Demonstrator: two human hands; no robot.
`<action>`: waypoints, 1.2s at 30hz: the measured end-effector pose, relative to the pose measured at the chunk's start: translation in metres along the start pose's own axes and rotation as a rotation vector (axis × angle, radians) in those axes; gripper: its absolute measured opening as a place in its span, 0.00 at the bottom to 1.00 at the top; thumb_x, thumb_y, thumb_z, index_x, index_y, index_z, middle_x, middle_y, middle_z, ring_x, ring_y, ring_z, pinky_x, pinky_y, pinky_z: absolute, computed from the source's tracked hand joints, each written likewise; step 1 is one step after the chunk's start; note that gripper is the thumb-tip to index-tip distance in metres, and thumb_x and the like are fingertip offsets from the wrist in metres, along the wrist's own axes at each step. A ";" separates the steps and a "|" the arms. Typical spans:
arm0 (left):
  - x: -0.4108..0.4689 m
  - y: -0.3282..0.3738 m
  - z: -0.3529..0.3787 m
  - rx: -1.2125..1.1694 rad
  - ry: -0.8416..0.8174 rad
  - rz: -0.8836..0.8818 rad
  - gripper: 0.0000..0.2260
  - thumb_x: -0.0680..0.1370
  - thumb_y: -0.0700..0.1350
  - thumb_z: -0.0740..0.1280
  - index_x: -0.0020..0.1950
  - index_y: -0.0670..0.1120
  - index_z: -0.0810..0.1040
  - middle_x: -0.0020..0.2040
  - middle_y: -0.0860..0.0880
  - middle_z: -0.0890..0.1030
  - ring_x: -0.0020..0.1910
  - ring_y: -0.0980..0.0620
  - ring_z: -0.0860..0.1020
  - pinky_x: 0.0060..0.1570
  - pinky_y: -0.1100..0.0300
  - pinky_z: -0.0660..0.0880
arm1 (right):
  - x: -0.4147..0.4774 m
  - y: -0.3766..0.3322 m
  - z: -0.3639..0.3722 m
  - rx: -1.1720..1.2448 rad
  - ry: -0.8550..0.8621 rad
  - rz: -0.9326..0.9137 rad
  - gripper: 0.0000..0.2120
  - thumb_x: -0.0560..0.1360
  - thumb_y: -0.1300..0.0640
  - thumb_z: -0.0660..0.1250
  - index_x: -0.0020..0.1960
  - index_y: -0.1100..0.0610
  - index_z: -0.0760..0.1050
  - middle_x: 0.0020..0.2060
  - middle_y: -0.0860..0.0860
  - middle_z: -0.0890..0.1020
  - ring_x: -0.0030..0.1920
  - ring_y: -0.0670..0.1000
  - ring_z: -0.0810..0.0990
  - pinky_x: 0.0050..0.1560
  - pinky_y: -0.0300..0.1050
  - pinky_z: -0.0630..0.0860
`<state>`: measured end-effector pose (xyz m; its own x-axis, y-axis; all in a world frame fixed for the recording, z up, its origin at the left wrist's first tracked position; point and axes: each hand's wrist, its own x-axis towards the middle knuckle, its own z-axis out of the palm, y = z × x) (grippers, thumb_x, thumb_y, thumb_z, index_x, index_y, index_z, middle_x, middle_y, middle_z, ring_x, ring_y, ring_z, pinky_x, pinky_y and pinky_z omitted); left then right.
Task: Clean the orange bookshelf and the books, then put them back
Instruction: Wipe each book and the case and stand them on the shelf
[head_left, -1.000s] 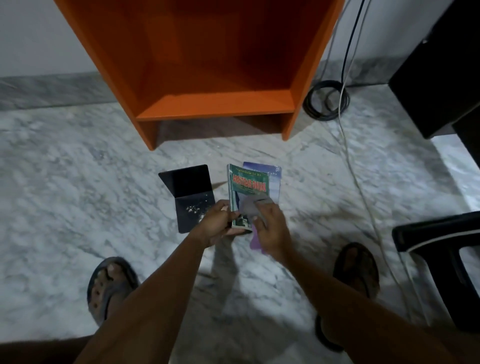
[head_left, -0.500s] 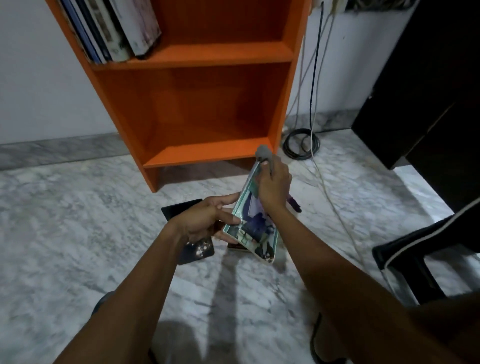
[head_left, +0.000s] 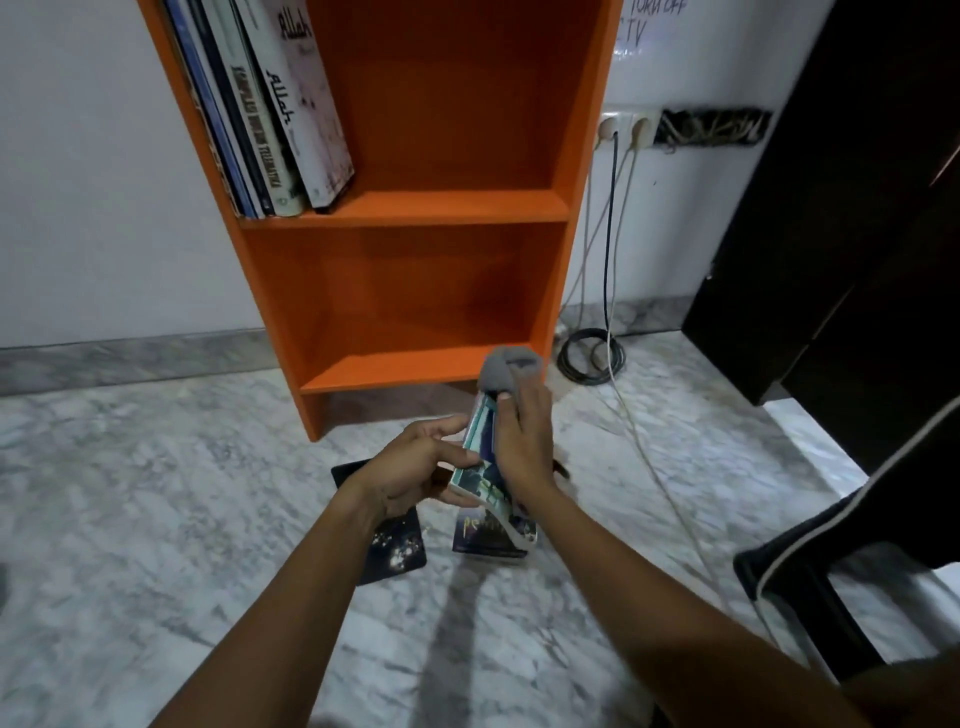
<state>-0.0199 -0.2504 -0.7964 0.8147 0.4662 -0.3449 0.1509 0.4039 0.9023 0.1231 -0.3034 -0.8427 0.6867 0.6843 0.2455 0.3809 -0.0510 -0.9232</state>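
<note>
We judge the job to be a good way in but not finished. The orange bookshelf (head_left: 441, 208) stands at twelve o'clock against the white wall. A row of books (head_left: 275, 114) leans in its upper compartment at eleven o'clock, and the lower compartment holds nothing. That suggests the shelves are already wiped, though we cannot check for dust from here.

At the centre of the view, our left hand (head_left: 415, 465) grips the green-edged book (head_left: 480, 480) from its nine o'clock side, fingers and thumb curled round its edge. Our right hand (head_left: 522, 441) is closed round a grey cloth (head_left: 506, 369) and presses it on the book's far end, so this one is in mid-wipe.

Two more lie on the floor under our hands: a black book (head_left: 397, 553) at seven o'clock and a dark blue book (head_left: 485, 540) at six o'clock. We cannot tell whether they are cleaned. By our reckoning, what is left is to finish this book, see to those two and shelve all three.

The floor (head_left: 156, 493) is grey-veined white marble, hard and smooth. A coiled cable (head_left: 589, 356) sits at one o'clock, just beside the bookshelf's foot, with leads running up to a wall socket (head_left: 623, 127). A dark cabinet (head_left: 857, 208) fills two o'clock, and a black chair (head_left: 831, 561) stands at four o'clock.
</note>
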 end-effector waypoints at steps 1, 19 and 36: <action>0.001 0.001 -0.002 -0.011 0.055 0.025 0.22 0.78 0.29 0.63 0.67 0.47 0.79 0.54 0.41 0.85 0.45 0.42 0.86 0.38 0.51 0.83 | -0.012 -0.004 0.006 0.022 -0.064 -0.040 0.21 0.83 0.49 0.54 0.73 0.53 0.70 0.68 0.51 0.69 0.67 0.52 0.72 0.65 0.51 0.73; -0.010 0.045 -0.027 -0.036 0.172 0.227 0.23 0.81 0.31 0.61 0.67 0.55 0.76 0.59 0.42 0.85 0.52 0.40 0.84 0.45 0.47 0.84 | 0.012 -0.027 -0.036 1.138 -0.300 0.675 0.33 0.74 0.36 0.67 0.65 0.62 0.79 0.60 0.65 0.82 0.55 0.67 0.83 0.53 0.65 0.81; -0.024 0.060 0.006 -0.416 0.331 0.416 0.19 0.83 0.55 0.57 0.40 0.45 0.76 0.25 0.52 0.80 0.23 0.60 0.79 0.24 0.68 0.74 | -0.054 -0.068 0.027 -0.039 -0.486 -0.306 0.31 0.80 0.32 0.51 0.81 0.34 0.48 0.81 0.35 0.50 0.81 0.42 0.46 0.80 0.58 0.54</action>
<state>-0.0268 -0.2422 -0.7327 0.5339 0.8382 -0.1109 -0.4209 0.3772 0.8249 0.0439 -0.3170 -0.8014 0.1815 0.9275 0.3267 0.5461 0.1813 -0.8179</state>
